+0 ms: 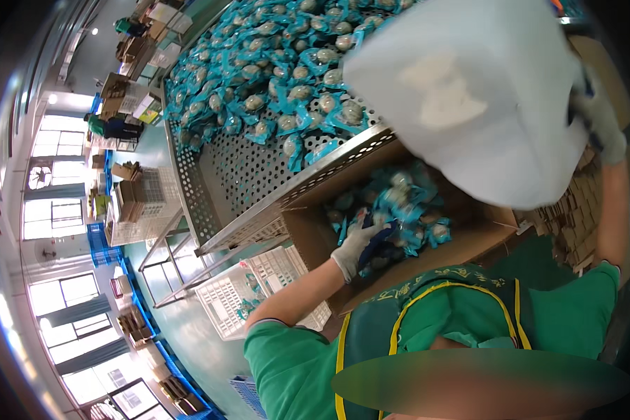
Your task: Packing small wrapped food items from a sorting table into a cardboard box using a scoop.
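Note:
My left hand (pixel 361 241), in a white glove with a blue palm, reaches into an open cardboard box (pixel 478 244). Its fingers rest among egg-like items in clear and turquoise wrappers (pixel 407 199); whether they grip one is hidden. On the right, my gloved right hand (pixel 599 118) grips the edge of a large, pale white object (pixel 483 152). That object is blurred, so I cannot tell if it is a sheet or a tub. It hangs tilted above the box's right end and covers part of the metal table.
A perforated metal table (pixel 236 173) bears a heap of wrapped items (pixel 273 68) beyond the box. White plastic crates (pixel 223 299) stand at lower left, below the table. Folded cardboard (pixel 567 220) lies at right. Two people (pixel 113 127) are far off on the left.

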A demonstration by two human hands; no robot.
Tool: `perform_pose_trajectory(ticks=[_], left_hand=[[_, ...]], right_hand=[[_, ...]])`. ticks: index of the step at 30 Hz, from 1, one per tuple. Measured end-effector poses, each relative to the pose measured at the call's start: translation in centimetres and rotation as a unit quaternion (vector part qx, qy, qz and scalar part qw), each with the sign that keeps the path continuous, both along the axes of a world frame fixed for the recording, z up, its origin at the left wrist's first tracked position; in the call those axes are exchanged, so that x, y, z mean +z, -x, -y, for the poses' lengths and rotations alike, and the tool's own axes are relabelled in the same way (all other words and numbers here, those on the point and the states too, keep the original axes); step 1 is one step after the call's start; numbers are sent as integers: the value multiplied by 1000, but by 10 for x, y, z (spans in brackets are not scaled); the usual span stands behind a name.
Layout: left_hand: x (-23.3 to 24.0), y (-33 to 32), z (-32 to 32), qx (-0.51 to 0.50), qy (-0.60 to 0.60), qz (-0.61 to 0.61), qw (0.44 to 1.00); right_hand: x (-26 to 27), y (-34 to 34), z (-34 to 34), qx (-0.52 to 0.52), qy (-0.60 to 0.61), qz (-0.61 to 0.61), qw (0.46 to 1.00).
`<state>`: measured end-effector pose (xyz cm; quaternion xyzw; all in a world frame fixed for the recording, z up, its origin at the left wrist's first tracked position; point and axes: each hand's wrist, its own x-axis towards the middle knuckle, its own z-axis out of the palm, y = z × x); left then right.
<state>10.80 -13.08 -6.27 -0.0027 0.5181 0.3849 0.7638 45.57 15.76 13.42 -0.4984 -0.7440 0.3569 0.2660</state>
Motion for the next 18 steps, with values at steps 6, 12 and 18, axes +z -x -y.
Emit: perform_pose_trajectory(ticks=[6,12,18], left_hand=[[96,85,-80,-133,-389,-603,684],[22,210,-111,-384,-14,-660,646],[-95,206,-257,-4,-108,-589,801]], right_hand=[[-7,-31,-181,78,-102,87,988],[-92,109,-230,69,49,214,973],[-155,200,-131,-82,317,-138,935]])
